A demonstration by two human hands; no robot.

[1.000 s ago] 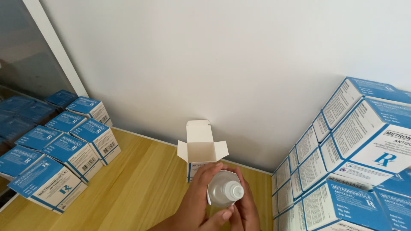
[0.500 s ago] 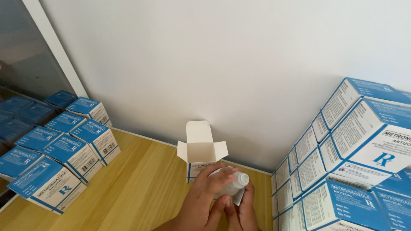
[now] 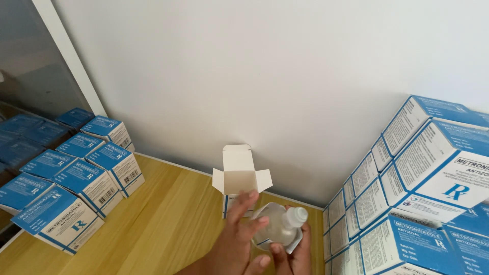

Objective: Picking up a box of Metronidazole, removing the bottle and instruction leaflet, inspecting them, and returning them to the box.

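Observation:
A small clear plastic bottle (image 3: 279, 228) with a white cap is tilted to the right at the lower middle, wrapped partly in a folded paper leaflet (image 3: 293, 246). My right hand (image 3: 291, 257) cups the bottle and leaflet from below. Over the bottle's left side lies my left hand (image 3: 239, 239), its fingers spread against it. Just behind them an open white and blue carton (image 3: 240, 179) stands upright on the wooden table (image 3: 163, 224), its top flaps raised.
Several closed blue and white cartons (image 3: 71, 178) lie grouped at the left of the table. A tall stack of the same cartons (image 3: 412, 198) fills the right side. A white wall (image 3: 254, 76) rises behind, with a dark glass pane (image 3: 30, 66) at far left.
The bottle has tipped from cap-up toward me to leaning right. My left hand's fingers have opened and slid along its side; the leaflet now shows under the bottle.

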